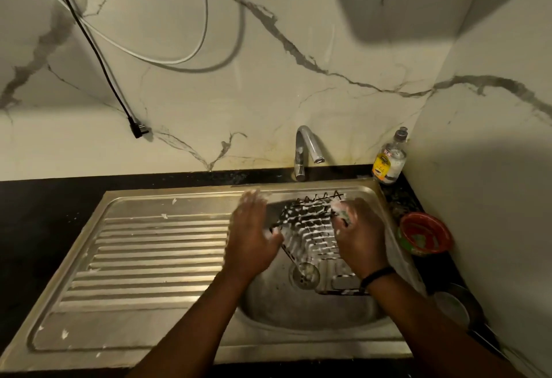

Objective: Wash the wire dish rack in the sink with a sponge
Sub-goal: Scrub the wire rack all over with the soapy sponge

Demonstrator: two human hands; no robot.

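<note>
The black wire dish rack (310, 228) lies tilted in the steel sink bowl (304, 315), its wires coated with white foam. My left hand (251, 237) is on the rack's left side, its fingers straight and sudsy and its thumb against the rack's left edge. My right hand (357, 237) is at the rack's right side and grips a foamy sponge (340, 213) against the wires. The sponge is mostly hidden by my fingers. The drain strainer (304, 275) shows under the rack.
A ribbed steel drainboard (149, 258) flecked with foam lies left of the bowl. The chrome tap (304, 150) stands behind it, with a dish-soap bottle (389, 159) at the back right. A red bowl (424, 237) and a steel vessel (454, 306) sit on the right counter. Cables hang on the wall.
</note>
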